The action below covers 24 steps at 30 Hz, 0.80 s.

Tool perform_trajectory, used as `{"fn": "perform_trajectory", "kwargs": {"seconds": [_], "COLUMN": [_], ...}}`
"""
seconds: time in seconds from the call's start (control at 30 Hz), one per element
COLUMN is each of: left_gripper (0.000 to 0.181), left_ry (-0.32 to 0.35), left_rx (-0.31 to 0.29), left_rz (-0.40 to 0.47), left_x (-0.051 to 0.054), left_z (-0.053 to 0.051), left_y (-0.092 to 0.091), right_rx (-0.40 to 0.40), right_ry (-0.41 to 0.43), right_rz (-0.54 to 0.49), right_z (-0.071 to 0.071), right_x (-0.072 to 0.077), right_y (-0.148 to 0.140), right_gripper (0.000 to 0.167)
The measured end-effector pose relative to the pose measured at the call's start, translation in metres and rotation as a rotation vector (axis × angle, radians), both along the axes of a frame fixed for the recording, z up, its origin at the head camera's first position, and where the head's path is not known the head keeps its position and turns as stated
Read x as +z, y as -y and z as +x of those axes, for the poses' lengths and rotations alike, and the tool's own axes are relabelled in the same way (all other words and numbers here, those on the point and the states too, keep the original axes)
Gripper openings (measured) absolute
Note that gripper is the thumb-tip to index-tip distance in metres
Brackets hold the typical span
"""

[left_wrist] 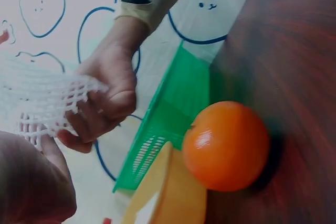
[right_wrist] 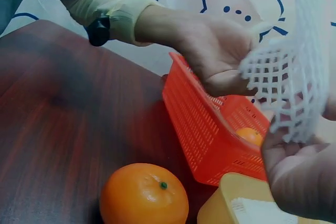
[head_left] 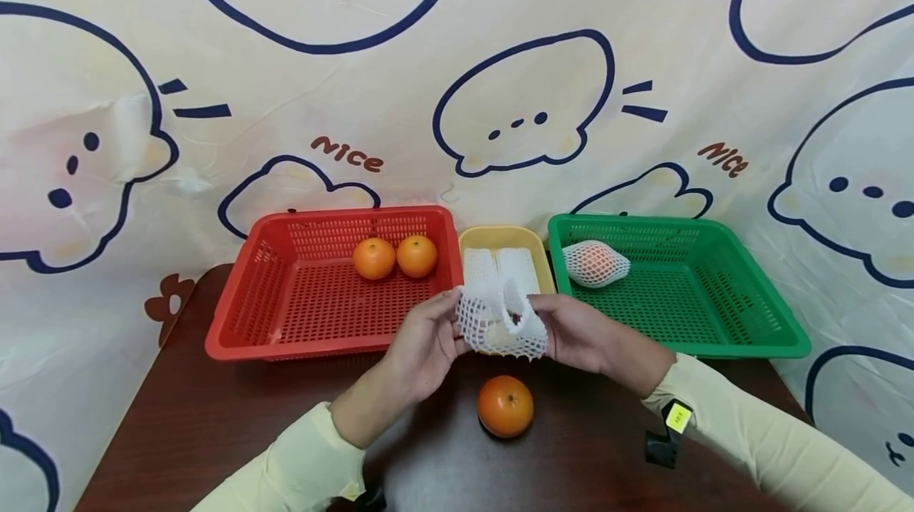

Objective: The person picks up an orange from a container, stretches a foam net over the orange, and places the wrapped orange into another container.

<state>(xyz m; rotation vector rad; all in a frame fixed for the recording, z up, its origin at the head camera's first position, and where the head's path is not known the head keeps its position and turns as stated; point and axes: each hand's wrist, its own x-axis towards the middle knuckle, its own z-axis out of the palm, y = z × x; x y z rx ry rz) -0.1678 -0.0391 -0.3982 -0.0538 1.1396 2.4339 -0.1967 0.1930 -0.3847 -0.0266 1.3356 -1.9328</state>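
A white foam net sleeve (head_left: 500, 321) is stretched between both hands, above the table's middle. My left hand (head_left: 427, 345) pinches its left edge and my right hand (head_left: 581, 333) pinches its right edge. In the left wrist view the net (left_wrist: 47, 98) spreads between the left hand (left_wrist: 37, 182) and the right hand (left_wrist: 107, 93). In the right wrist view the left hand (right_wrist: 215, 51) and right hand (right_wrist: 302, 171) hold the net (right_wrist: 286, 82). An orange (head_left: 505, 406) rests on the table just below the hands, untouched.
At the left, a red basket (head_left: 236, 313) holds two oranges (head_left: 395, 258). A yellow tray (head_left: 545, 270) with white foam nets stands behind the hands. At the right, a green basket (head_left: 774, 309) contains a net-wrapped fruit (head_left: 596, 263). A printed cloth hangs behind.
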Motion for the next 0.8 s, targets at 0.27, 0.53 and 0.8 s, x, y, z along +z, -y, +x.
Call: {"fn": "perform_trajectory", "kwargs": {"seconds": [0.27,0.53,0.8], "left_gripper": [0.031,0.03,0.022], "left_ry": [0.025,0.007,0.005], "left_rx": [-0.168,-0.062,0.036], "left_rz": [-0.114,-0.096,-0.333], "left_x": [-0.014,-0.023,-0.034], "left_z": [0.016,0.017,0.028], "left_y": [-0.005,-0.006,-0.011], "right_rx": [-0.069,-0.033,-0.014], "right_ry": [0.006,0.005,-0.08], "right_rz": [-0.133,-0.088,0.253], "right_z": [-0.004,0.004,0.025], "right_x": [0.001,-0.007,-0.03], "right_y": [-0.003,-0.01,-0.012], "right_gripper": [0.046,0.053,0.045]}}
